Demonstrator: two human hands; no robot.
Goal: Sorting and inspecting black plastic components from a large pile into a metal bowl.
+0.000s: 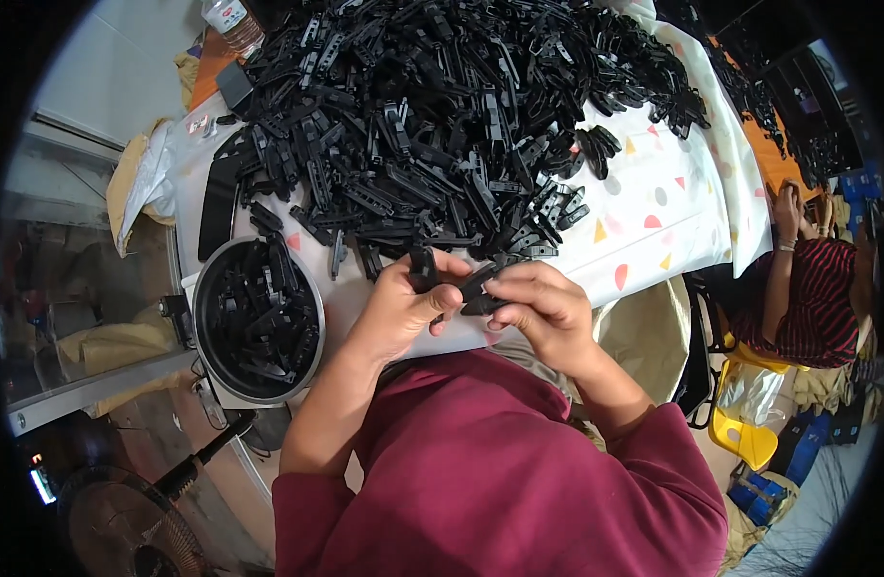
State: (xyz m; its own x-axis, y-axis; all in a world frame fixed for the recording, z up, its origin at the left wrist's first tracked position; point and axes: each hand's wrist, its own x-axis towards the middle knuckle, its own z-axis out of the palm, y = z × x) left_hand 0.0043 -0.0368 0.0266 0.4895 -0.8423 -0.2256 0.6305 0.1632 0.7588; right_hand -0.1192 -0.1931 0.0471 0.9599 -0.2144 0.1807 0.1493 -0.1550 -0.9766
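Both my hands are raised in front of my body, at the near edge of a big heap of long black plastic clip-like parts. My left hand is closed on a black plastic part, with its thumb bent in. Just to the right, my right hand pinches another dark plastic part between thumb and fingers. The pieces nearly meet between the hands; I cannot tell whether they are joined. Fingers hide much of both.
A round metal bowl with black parts stands at the left. A white patterned cloth covers the table. A dark phone-like slab and a bottle lie beyond. A fan stands lower left; another person sits right.
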